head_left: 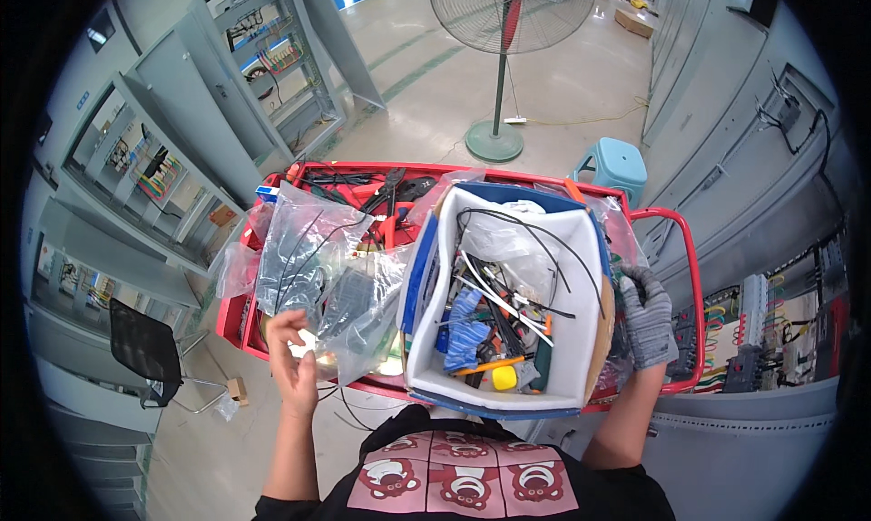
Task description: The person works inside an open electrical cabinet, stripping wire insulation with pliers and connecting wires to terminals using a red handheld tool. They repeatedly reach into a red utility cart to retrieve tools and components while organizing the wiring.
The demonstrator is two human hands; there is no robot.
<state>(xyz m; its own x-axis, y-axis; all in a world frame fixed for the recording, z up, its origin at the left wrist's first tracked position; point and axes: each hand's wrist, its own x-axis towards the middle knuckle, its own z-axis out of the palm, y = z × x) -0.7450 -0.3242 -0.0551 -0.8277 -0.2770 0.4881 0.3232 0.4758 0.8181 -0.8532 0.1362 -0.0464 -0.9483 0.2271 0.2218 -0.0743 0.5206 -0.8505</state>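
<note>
My left hand (290, 358) is bare and pinches the lower edge of a clear plastic bag (313, 267) that holds black cable ties. My right hand (646, 317), in a grey knit glove, rests at the right side of a white foam box (434, 303), against crumpled clear plastic. The box holds black and white cable ties, a blue glove (464, 331), a yellow tool (504, 377) and other small tools. Bag and box lie on a red cart (687, 249).
Pliers and black cables (386, 194) lie at the far end of the cart. A pedestal fan (499, 58) and a blue stool (610, 165) stand beyond it. Open grey electrical cabinets line the left (154, 172) and right (771, 321). A black chair (145, 349) sits lower left.
</note>
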